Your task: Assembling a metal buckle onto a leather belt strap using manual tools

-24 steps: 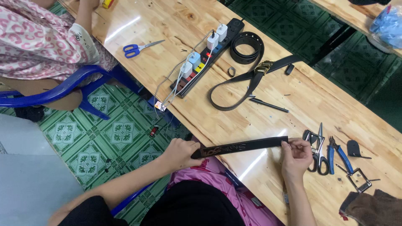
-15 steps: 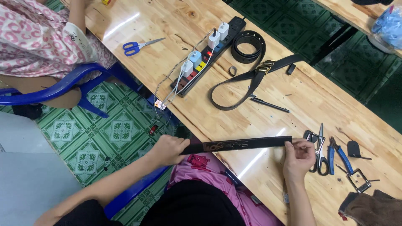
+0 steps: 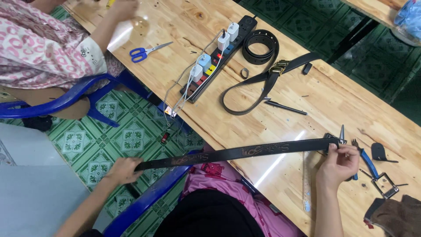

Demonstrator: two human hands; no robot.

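Belt strap [image 3: 237, 152], black with faint embossed lettering, is stretched flat and taut between both hands, crossing the worktop's [image 3: 333, 109] near edge. Its left end is gripped in the closed left hand [image 3: 122, 170], out over the green tiled floor [image 3: 131, 140]. Its right end is pinched by the right hand [image 3: 338, 166] above the worktop, just beside blue-handled pliers [image 3: 366, 160]. Farther back on the worktop, a power strip [image 3: 217, 57], blue scissors [image 3: 147, 50] and a buckled belt [image 3: 267, 81] are seen.

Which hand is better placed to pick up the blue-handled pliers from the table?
Right, probably. The right hand pinches the belt strap end beside the blue-handled pliers; the left hand holds the far end off the table.
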